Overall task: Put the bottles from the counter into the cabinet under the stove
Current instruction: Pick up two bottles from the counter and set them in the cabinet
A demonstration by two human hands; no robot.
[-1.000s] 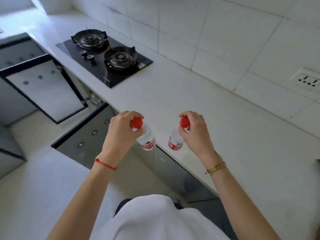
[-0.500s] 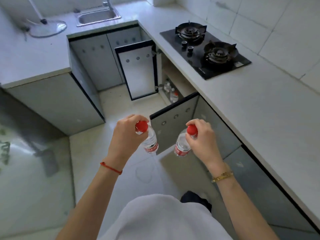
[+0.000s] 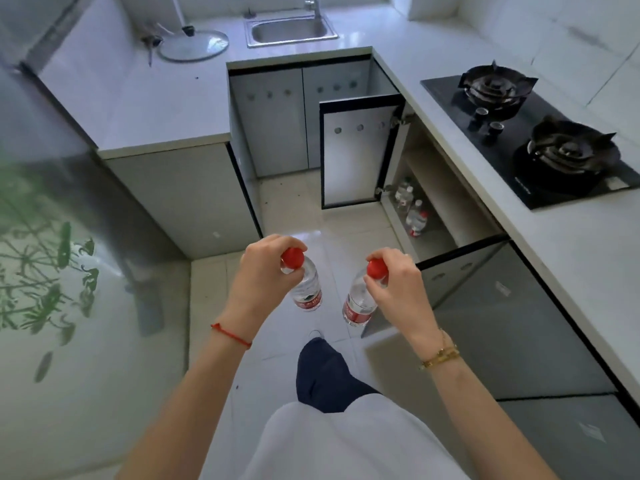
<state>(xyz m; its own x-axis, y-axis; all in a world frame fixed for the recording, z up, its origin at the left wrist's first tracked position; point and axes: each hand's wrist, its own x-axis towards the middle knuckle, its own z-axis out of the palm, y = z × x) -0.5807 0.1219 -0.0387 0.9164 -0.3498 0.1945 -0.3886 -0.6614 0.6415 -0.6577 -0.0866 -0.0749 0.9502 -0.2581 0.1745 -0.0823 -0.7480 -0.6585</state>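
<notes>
My left hand (image 3: 265,277) grips a clear water bottle (image 3: 306,289) with a red cap by its neck, hanging over the floor. My right hand (image 3: 398,287) holds a second red-capped bottle (image 3: 358,304) the same way, a little to the right. The cabinet under the stove (image 3: 426,216) stands ahead on the right with both doors open. Several bottles (image 3: 414,213) stand on its lower shelf. The black gas stove (image 3: 533,140) sits on the white counter (image 3: 581,244) above it.
One open cabinet door (image 3: 356,150) swings out at the far side, another (image 3: 460,275) juts out just right of my right hand. A sink (image 3: 291,29) and a glass lid (image 3: 194,45) lie on the far counter. Pale floor tiles (image 3: 294,209) stretch ahead.
The view has swung left from the counter to the floor and open cabinet. Both hands keep their bottles, now held over the floor instead of the counter edge.
</notes>
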